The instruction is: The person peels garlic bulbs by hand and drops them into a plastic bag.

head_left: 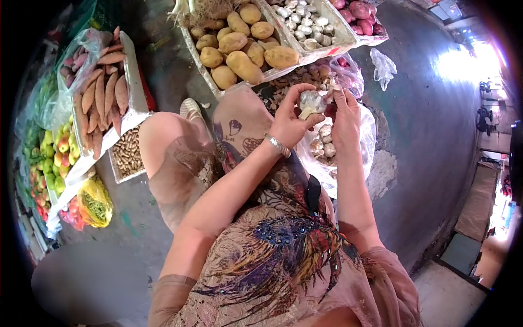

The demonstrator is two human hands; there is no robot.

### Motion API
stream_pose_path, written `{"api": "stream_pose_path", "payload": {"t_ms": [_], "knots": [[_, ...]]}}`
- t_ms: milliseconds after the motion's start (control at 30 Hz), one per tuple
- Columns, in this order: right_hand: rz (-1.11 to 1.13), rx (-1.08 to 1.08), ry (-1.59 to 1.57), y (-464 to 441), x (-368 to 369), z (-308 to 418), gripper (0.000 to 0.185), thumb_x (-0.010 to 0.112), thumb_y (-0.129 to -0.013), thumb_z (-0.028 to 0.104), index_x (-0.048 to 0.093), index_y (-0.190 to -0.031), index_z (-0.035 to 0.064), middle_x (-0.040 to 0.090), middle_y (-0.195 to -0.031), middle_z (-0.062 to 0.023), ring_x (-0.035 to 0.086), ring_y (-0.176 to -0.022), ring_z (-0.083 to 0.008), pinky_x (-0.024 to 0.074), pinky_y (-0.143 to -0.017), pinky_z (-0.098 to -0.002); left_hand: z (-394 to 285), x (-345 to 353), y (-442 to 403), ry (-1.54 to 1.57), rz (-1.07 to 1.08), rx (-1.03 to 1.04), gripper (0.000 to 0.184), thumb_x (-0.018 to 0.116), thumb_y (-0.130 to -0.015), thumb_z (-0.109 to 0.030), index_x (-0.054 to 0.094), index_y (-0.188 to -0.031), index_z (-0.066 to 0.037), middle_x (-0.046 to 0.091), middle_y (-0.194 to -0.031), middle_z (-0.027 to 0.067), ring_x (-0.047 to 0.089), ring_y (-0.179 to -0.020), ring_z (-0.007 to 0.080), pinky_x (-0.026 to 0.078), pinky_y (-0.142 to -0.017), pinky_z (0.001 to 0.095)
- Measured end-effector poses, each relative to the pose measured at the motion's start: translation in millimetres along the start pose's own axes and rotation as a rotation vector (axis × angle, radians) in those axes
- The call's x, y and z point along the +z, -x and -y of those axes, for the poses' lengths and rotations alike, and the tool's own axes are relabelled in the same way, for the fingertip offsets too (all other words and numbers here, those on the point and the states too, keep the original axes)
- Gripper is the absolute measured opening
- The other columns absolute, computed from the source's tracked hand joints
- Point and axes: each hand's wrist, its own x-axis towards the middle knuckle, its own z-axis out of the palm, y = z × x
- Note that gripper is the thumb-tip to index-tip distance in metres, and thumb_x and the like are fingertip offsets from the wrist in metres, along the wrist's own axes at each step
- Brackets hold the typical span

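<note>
My left hand (290,116), with a silver bracelet at the wrist, is closed around a whitish garlic bulb (312,103) whose cut stem points down toward me. Just right of the bulb, my right hand (346,117) has thumb and fingertips pinched together on what looks like a scrap of papery garlic skin (334,88). Below both hands, an opened white plastic bag (366,143) holds several garlic bulbs (327,148). Beyond the hands, loose brownish skins (277,90) lie near a clear bag (354,82) with reddish contents.
A box of potatoes (244,64) stands ahead, beside boxes of garlic (308,27) and red onions (362,11). Sweet potatoes (101,98), peanuts (129,152), apples (61,147) and a yellow bag (96,200) are at left. A crumpled plastic bag (383,68) lies on the floor.
</note>
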Motion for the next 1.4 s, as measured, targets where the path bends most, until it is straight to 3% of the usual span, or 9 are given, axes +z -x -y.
{"api": "stream_pose_path", "payload": {"t_ms": [267,400,600,833,1033,1133,1233,1300,1400], "knots": [[0.145,-0.094,0.221,8.2,7.1,7.0,0.026,0.06,-0.091,0.019,0.06,-0.112,0.0032,0.061,-0.089,-0.0002,0.051,-0.071,-0.0053,0.0407,-0.061,-0.0196,12.6,-2.8,-3.1,-0.173,-0.014,0.119,0.062,0.072,-0.076,0.002,0.044,-0.131,-0.007,0.054,-0.113,0.0032,0.052,-0.103,0.011,0.045,-0.087,0.0251],[0.211,-0.014,0.489,23.3,18.7,20.7,0.023,0.065,-0.087,0.017,0.063,-0.106,0.0033,0.06,-0.085,0.001,0.052,-0.075,-0.0064,0.0443,-0.065,-0.0222,3.7,1.5,1.4,-0.511,-0.096,0.23,0.068,0.072,-0.074,0.003,0.042,-0.134,-0.007,0.051,-0.124,0.0088,0.05,-0.113,0.0163,0.043,-0.093,0.0275],[0.195,0.001,0.182,16.4,13.7,9.5,0.011,0.064,-0.088,0.015,0.064,-0.088,0.0042,0.056,-0.075,0.0035,0.05,-0.072,-0.0048,0.0397,-0.062,-0.0194,12.6,-0.5,2.5,-0.43,-0.067,0.169,0.073,0.075,-0.069,0.004,0.043,-0.134,-0.007,0.051,-0.125,0.0107,0.052,-0.113,0.0197,0.044,-0.094,0.0298],[0.222,0.016,0.323,3.5,-1.3,3.3,0.013,0.061,-0.09,0.017,0.063,-0.083,0.0059,0.053,-0.073,0.0057,0.045,-0.067,-0.0029,0.0358,-0.058,-0.0196,8.6,-1.2,2.0,-0.545,-0.028,0.261,0.075,0.073,-0.068,0.006,0.041,-0.135,-0.006,0.051,-0.125,0.0106,0.052,-0.111,0.0184,0.045,-0.092,0.0288],[0.114,0.072,0.329,18.1,10.7,16.3,0.012,0.062,-0.09,0.018,0.064,-0.089,0.0065,0.053,-0.071,0.0062,0.044,-0.064,-0.0028,0.0356,-0.056,-0.0196,3.9,3.8,2.1,-0.505,-0.042,0.176,0.08,0.071,-0.068,0.004,0.038,-0.139,-0.008,0.057,-0.115,0.0092,0.056,-0.103,0.0177,0.046,-0.087,0.0261],[0.253,-0.003,0.454,19.6,9.4,16.1,0.014,0.063,-0.089,0.02,0.064,-0.093,0.0064,0.053,-0.071,0.0056,0.045,-0.063,-0.0031,0.036,-0.056,-0.0196,-9.1,6.3,6.0,-0.655,-0.038,0.07,0.079,0.067,-0.069,0.007,0.037,-0.14,-0.008,0.058,-0.113,0.0091,0.058,-0.099,0.0155,0.048,-0.083,0.0257],[0.231,0.057,0.31,16.6,5.7,14.6,0.014,0.064,-0.088,0.021,0.064,-0.087,0.007,0.054,-0.07,0.0055,0.045,-0.063,-0.0029,0.0359,-0.056,-0.0196,-2.9,5.6,4.0,-0.665,-0.057,-0.003,0.077,0.064,-0.068,0.008,0.038,-0.139,-0.007,0.058,-0.111,0.0087,0.058,-0.094,0.0122,0.05,-0.076,0.0246],[0.177,0.114,0.194,12.2,3.3,11.9,0.016,0.064,-0.088,0.022,0.062,-0.079,0.0081,0.053,-0.067,0.0061,0.044,-0.061,-0.0025,0.0349,-0.054,-0.0192,20.8,-1.7,-0.8,-0.542,-0.056,0.218,0.075,0.064,-0.068,0.008,0.04,-0.137,-0.005,0.058,-0.109,0.0072,0.057,-0.093,0.0105,0.049,-0.074,0.0231],[0.207,0.06,0.361,8.4,2.1,14.4,0.021,0.063,-0.088,0.021,0.059,-0.073,0.0088,0.052,-0.066,0.0069,0.044,-0.059,-0.0024,0.0332,-0.052,-0.0186,22.1,-4.0,-1.0,-0.372,-0.034,0.093,0.071,0.06,-0.068,0.011,0.042,-0.135,-0.003,0.058,-0.111,0.0057,0.056,-0.097,0.0113,0.047,-0.082,0.0234]]}}
